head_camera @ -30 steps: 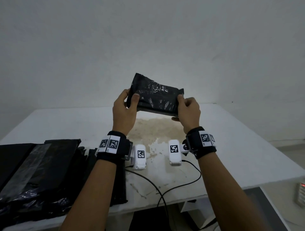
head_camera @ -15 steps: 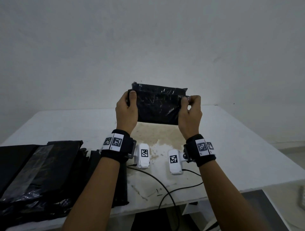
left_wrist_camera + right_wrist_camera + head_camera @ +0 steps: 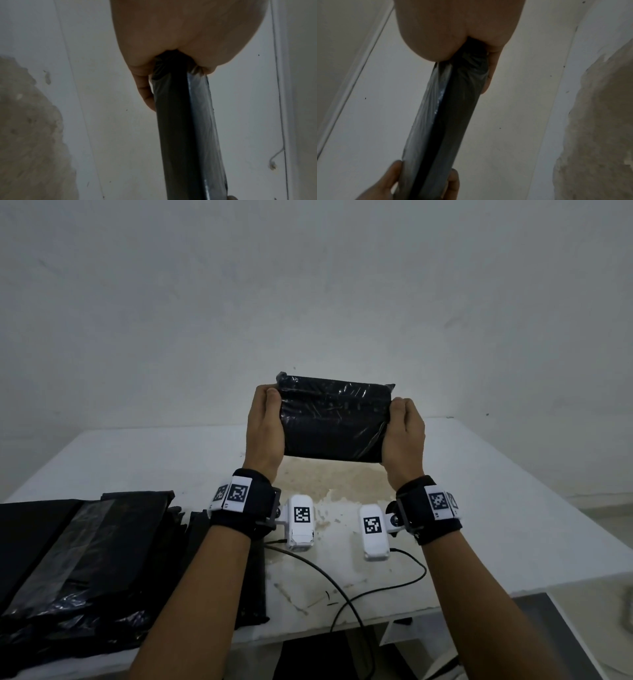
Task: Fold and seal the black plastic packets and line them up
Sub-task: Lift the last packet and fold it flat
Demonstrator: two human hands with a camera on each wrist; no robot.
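- Packet [image 3: 334, 422] held upright above the table [image 3: 513, 508], probably to press its fold flat.
- Left hand [image 3: 265, 428] and right hand [image 3: 404, 433]: each grip pinches one end.
- Seal state unclear.
- Unfolded bags [image 3: 85, 559] lie left of packet.

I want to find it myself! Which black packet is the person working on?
Look above the white table, in front of the pale wall. The flat, shiny black plastic packet hangs there, gripped at its ends by the left hand and right hand. The other black plastic sheets lie heaped on the table's left.
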